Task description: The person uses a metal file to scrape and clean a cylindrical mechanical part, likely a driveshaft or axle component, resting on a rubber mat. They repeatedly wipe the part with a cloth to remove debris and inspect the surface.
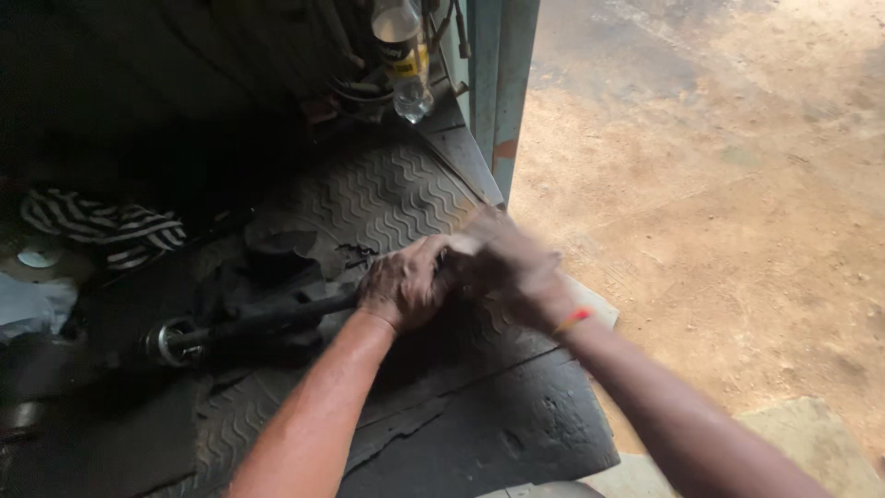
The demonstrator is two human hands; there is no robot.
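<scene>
Now: two hands, left hand [403, 284], right hand [510, 270], gripping one shaft [247, 323].

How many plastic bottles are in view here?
1. A clear plastic bottle with a yellow label stands at the top, beyond the black wavy-ribbed rubber mat, beside the blue-grey door post. The dark left side may hide more.

The ribbed black rubber mat [387, 198] carries a pattern of wavy grooves. A black metal shaft [267, 318] ends in a silvery steel ring [171, 341]. The crumpled cloth [106, 226] is striped black and white. A clear plastic bottle [404, 55] wears a yellow label. The thin wrist thread [572, 320] is red and orange. The dirt ground [728, 203] is sandy brown.
</scene>
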